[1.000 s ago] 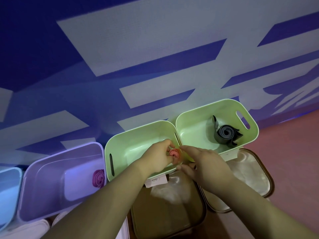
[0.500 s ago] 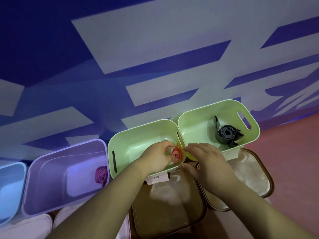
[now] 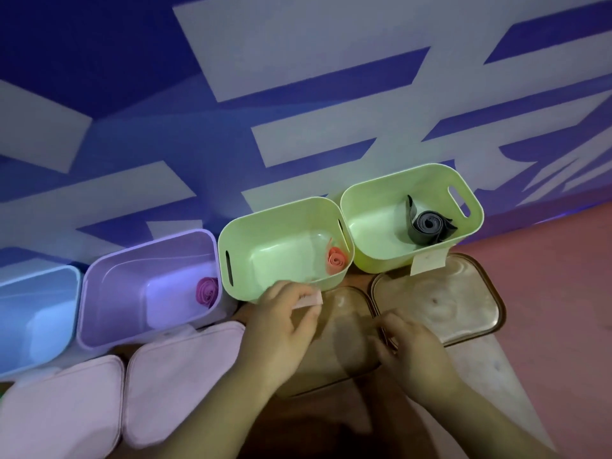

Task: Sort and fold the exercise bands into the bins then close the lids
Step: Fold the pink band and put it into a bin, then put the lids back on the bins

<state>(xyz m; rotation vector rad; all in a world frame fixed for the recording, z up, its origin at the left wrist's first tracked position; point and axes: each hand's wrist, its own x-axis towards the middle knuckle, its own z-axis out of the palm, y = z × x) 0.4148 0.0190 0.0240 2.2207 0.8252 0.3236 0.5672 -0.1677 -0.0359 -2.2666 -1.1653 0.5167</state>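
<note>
Lying rolled in the near right corner of the left green bin (image 3: 265,212), the coral band (image 3: 336,260) is touched by neither hand. The left hand (image 3: 281,323) sits at that bin's front wall, fingers loosely bent against its paper label (image 3: 310,299), grip released. The right hand (image 3: 414,349) curls over the right edge of the brown lid (image 3: 341,342); whether its grip grasps the lid I cannot tell.
</note>
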